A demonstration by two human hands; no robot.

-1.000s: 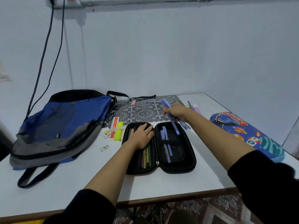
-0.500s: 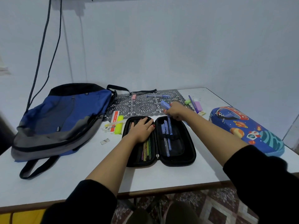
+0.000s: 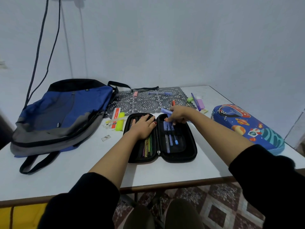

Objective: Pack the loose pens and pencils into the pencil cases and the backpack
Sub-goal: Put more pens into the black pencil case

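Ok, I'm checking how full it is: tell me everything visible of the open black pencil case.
The black pencil case is a stiff-looking rounded shell with a zip round its rim, lying fully open and flat on the white table. Its left half holds patterned coloured pencils; the left hand rests flat on it. Its right half holds blue pens under what looks like a black band; the right hand pinches another blue pen over its far end.

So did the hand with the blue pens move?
Yes. The right hand has come nearer, from beyond the far rim of the black pencil case to just over its right half, gripping blue pens.
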